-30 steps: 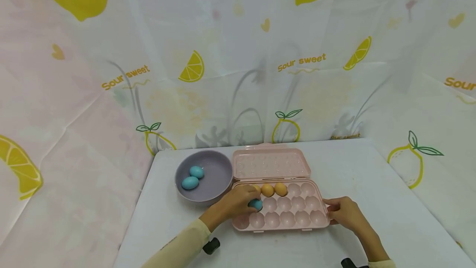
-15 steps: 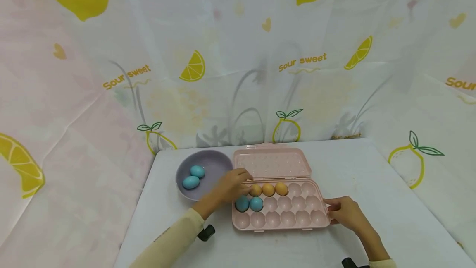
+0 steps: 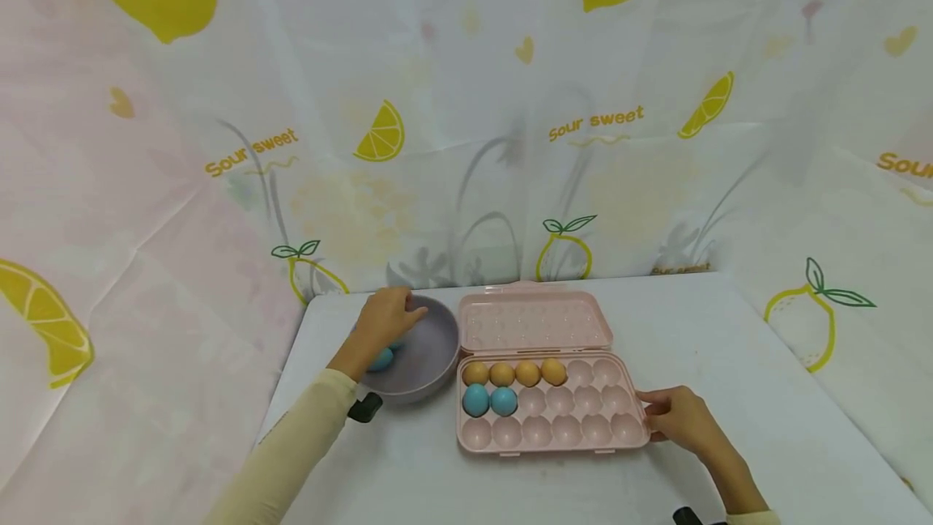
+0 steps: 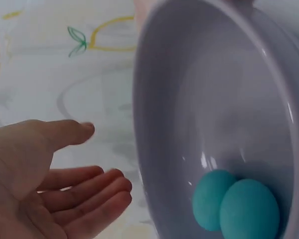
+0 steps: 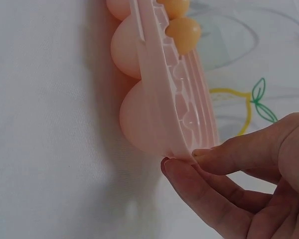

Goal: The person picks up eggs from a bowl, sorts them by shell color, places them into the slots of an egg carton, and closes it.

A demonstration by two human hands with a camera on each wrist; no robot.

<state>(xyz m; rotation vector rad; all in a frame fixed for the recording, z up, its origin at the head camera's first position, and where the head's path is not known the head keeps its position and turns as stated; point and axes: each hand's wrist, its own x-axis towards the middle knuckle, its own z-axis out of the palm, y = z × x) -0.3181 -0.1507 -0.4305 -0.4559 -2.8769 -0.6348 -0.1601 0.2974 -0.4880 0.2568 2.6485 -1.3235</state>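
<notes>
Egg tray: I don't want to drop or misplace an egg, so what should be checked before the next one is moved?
1. Left grip holds nothing: ok, fingers relaxed.
2. Right grip pinches the end of the egg tray: ok.
3. Lid lies open: ok.
4. Bowl has eggs left: ok, two blue eggs.
5. Cup just right of the tray's blue pair is free: ok.
6. Undersides of the bowl's eggs uncracked: cannot tell, hidden.

2 wrist views dim | glints inside bowl point(image 4: 214, 94) | soft shadow beside egg carton point(image 5: 157, 104)
</notes>
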